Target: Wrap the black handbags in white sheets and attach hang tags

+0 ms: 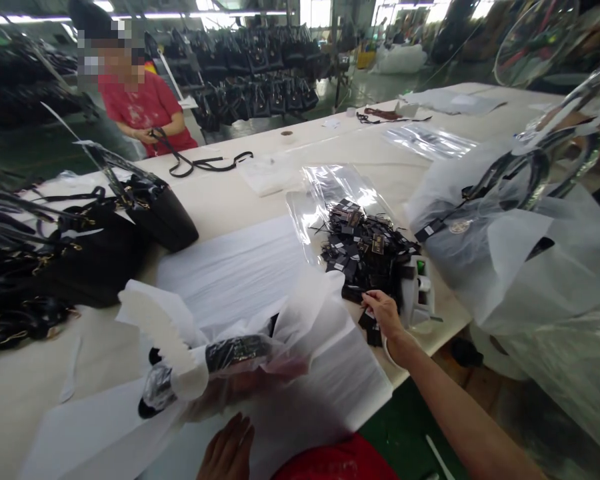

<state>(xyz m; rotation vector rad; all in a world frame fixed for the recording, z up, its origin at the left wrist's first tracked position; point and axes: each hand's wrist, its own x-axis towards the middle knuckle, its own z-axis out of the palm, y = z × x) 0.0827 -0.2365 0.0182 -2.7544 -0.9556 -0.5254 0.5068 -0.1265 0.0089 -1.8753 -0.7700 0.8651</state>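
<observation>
My right hand [384, 312] pinches a dark item that looks like a black hang tag [353, 294], at the near edge of a heap of black hang tags [355, 250]. At the bottom, my left hand [227, 450] lies flat on white tissue paper [315, 400] with its fingers stretched out. Just beyond it a bag [237, 353] lies on its side, partly wrapped in tissue and clear film. A white scalloped strip [167, 333] sticks up from the bag's left end.
Black handbags [93, 253] crowd the table's left side. A white dispenser [420, 293] stands beside the tags, and a tissue-wrapped bag [475, 220] is at the right. Clear plastic bags [430, 141] lie farther back. Across the table, a person [145, 110] in red holds a black strap [180, 163].
</observation>
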